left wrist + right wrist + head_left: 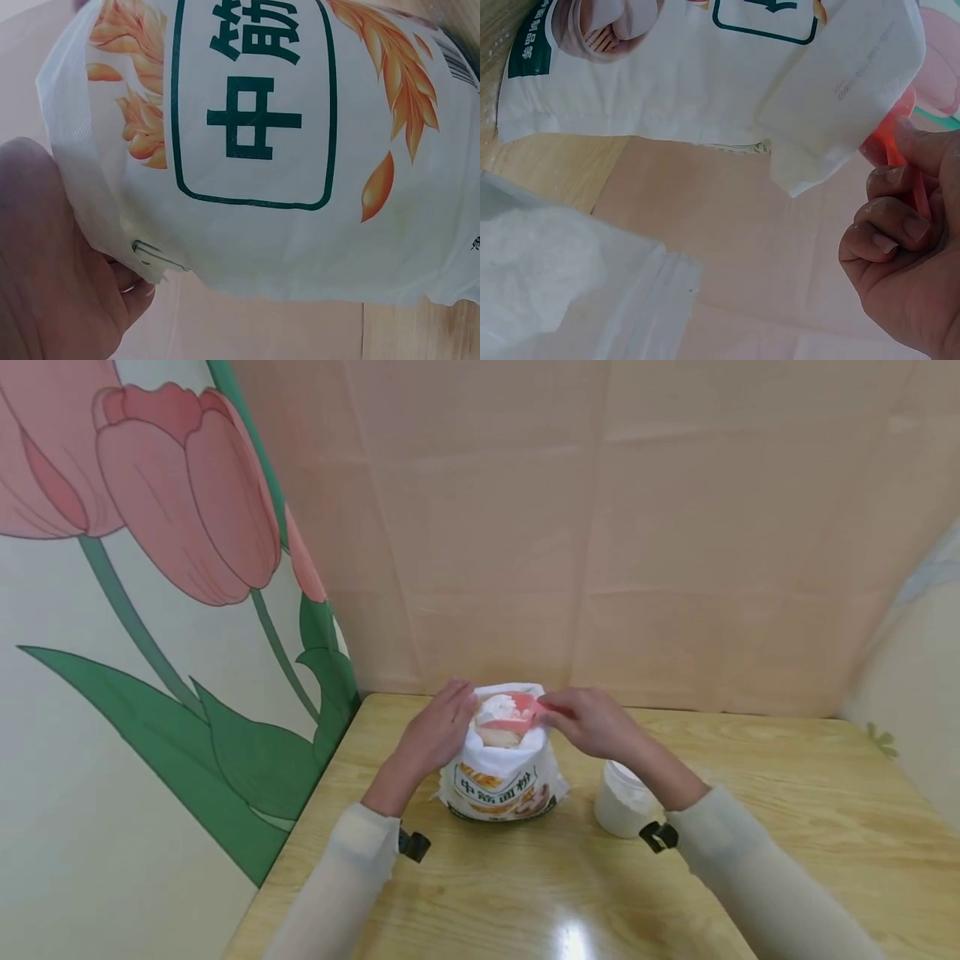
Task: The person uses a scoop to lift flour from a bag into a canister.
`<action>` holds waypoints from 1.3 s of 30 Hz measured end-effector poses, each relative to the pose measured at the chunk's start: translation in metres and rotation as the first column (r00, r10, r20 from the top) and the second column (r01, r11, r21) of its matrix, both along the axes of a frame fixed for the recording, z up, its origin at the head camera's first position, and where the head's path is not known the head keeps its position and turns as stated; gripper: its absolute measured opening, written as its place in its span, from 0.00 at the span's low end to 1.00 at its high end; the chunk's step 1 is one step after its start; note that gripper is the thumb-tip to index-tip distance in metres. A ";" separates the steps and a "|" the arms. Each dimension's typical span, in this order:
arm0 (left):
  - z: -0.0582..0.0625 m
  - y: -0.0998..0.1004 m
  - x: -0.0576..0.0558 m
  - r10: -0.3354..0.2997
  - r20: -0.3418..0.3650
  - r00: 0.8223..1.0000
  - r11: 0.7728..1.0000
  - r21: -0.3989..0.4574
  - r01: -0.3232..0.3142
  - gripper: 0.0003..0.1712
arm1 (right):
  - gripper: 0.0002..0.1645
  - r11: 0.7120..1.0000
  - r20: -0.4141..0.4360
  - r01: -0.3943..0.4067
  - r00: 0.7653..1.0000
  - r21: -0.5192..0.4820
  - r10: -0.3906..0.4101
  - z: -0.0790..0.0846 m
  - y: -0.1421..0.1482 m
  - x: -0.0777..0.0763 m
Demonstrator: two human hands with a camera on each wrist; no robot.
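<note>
A white printed flour bag stands upright with its top open. At its left rim, my left hand holds the edge; in the left wrist view the thumb lies beside the bag and some fingers are partly hidden behind it. My right hand grips the handle of a pink-red scoop. White flour is heaped in the scoop, which is over the bag's mouth. In the right wrist view, fingers curl round the scoop's handle.
Right of the bag, below my right forearm, stands a translucent jar with white powder inside. Both are on a wood-grain table. A pinkish cloth hangs behind it, and a tulip-painted wall borders the left side.
</note>
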State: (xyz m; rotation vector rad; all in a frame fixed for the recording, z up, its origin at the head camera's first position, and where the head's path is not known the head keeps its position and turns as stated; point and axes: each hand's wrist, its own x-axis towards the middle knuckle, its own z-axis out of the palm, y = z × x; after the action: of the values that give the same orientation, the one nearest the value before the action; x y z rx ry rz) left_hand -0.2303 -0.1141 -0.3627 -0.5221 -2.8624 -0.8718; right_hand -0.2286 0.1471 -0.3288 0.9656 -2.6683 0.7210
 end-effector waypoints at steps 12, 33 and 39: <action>0.001 0.003 -0.001 0.002 0.004 1.000 1.000 -0.006 -0.002 0.39 | 0.16 0.999 0.020 0.050 0.999 -0.020 -0.049 0.009 0.014 0.009; -0.001 0.002 -0.001 -0.020 -0.015 1.000 1.000 -0.001 0.020 0.39 | 0.19 0.993 0.020 0.112 0.994 -0.023 -0.112 0.015 0.056 0.027; -0.004 0.002 0.000 -0.010 -0.001 1.000 1.000 0.005 0.010 0.39 | 0.19 0.990 0.000 0.138 0.990 -0.032 -0.138 0.015 0.071 0.036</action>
State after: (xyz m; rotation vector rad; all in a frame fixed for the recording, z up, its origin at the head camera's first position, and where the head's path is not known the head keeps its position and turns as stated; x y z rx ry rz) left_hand -0.2301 -0.1123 -0.3671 -0.5368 -2.8584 -0.8796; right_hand -0.1926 0.2179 -0.3137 0.7648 -2.6813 0.7288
